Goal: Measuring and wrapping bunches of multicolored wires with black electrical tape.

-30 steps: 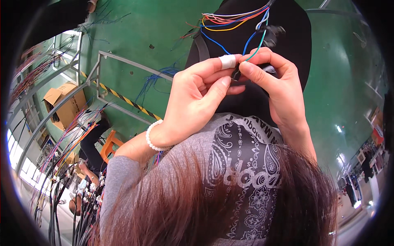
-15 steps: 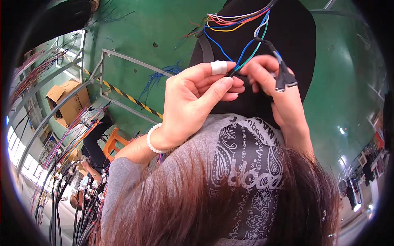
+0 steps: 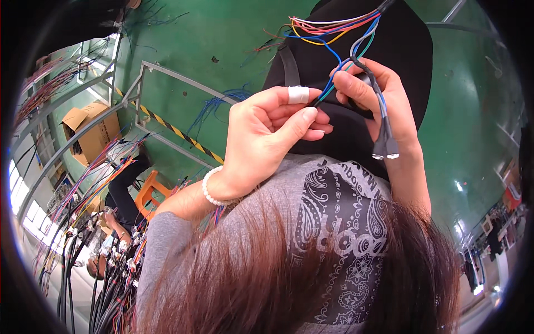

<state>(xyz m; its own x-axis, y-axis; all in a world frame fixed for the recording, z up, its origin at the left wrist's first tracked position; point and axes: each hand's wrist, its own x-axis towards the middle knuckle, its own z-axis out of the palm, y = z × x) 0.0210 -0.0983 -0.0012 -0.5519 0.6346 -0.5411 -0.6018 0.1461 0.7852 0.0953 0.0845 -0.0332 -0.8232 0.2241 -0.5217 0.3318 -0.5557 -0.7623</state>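
Observation:
Between its thumb and index finger, my left hand (image 3: 257,133) pinches the lower end of the blue and green wires (image 3: 327,89), where a short black covering shows. White tape wraps that index finger. Farther up the same wires, my right hand (image 3: 384,92) is closed with thumb and fingertips around them. From a dark-sheathed cable (image 3: 384,5) at the top, the wires fan out over my black-covered lap. A black-wrapped branch with two black connectors (image 3: 385,148) hangs across my right palm to the wrist. Loose red, white and yellow wires (image 3: 320,38) spread to the left.
Metal frame rails (image 3: 189,83) stand to the left, with blue wires (image 3: 222,103) beside them. Beyond are an open cardboard box (image 3: 92,131), an orange stool (image 3: 151,195) and hanging wire bundles (image 3: 83,267). Another person (image 3: 119,222) is at the lower left.
My right hand has moved up along the wires and turned its palm upward. The branch with two connectors now hangs lower, by my right wrist. My left hand keeps its pinch.

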